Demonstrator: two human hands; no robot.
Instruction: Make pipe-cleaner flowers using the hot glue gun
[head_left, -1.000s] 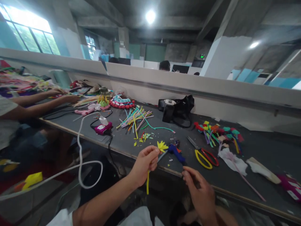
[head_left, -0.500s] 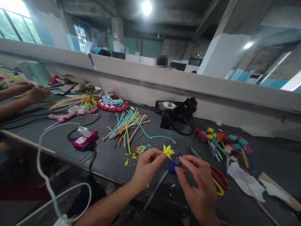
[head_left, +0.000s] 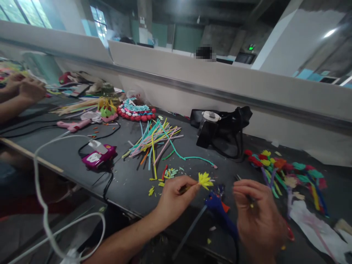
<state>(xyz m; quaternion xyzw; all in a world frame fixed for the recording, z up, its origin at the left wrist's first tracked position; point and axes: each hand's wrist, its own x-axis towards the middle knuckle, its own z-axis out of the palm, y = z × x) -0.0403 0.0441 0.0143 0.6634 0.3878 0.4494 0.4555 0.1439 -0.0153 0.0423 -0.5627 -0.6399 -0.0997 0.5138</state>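
My left hand is closed in a pinch on the stem of a small yellow pipe-cleaner flower, held just above the dark table. My right hand hovers to the right of the flower with its fingers curled together; something thin and dark may sit between the fingertips, but I cannot make it out. A blue glue gun lies on the table between my two hands. A red scissors handle peeks out beside my right hand.
Loose coloured pipe cleaners lie mid-table, a black bag behind them. Finished flowers lie at right. A pink device with a white cable sits left, near a pink glue gun. Another person's hands work far left.
My right hand has moved off the glue gun to the right and curled shut. The left hand keeps its pinch on the yellow flower. The view has tipped down and rightward.
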